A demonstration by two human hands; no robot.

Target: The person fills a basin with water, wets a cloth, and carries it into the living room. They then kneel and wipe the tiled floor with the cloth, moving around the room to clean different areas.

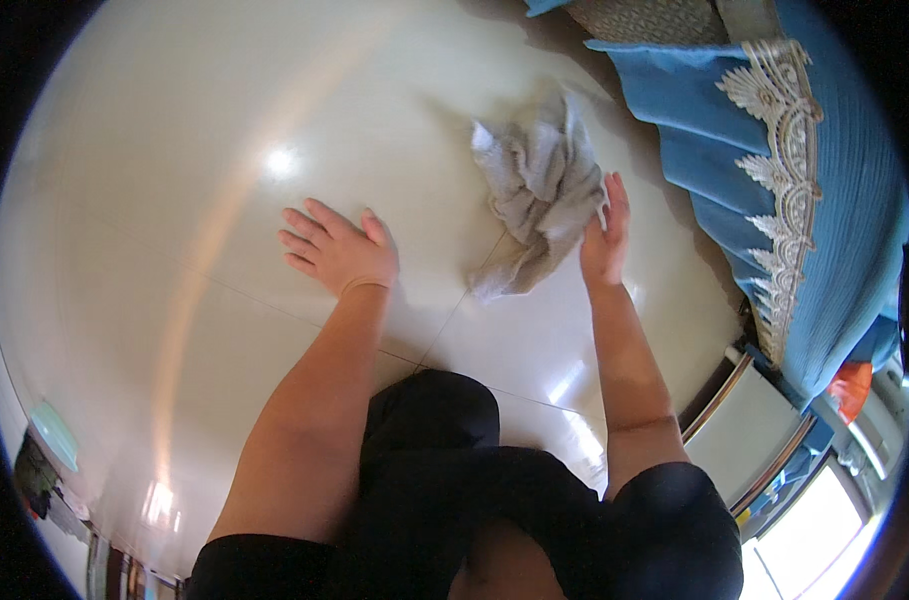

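Note:
A crumpled grey-beige cloth lies on the glossy, light tiled floor, right of the middle of the view. My right hand touches the cloth's right edge, fingers pointing up and the thumb side against the fabric; whether the fingers grip it cannot be told. To the left, my left hand rests palm down on the floor with its fingers apart and nothing in it. A stretch of bare tile separates it from the cloth.
Along the right side hangs a blue fabric cover with white lace trim. A white panel with brown edges stands at lower right, near a red-orange item. A pale green object is at far left.

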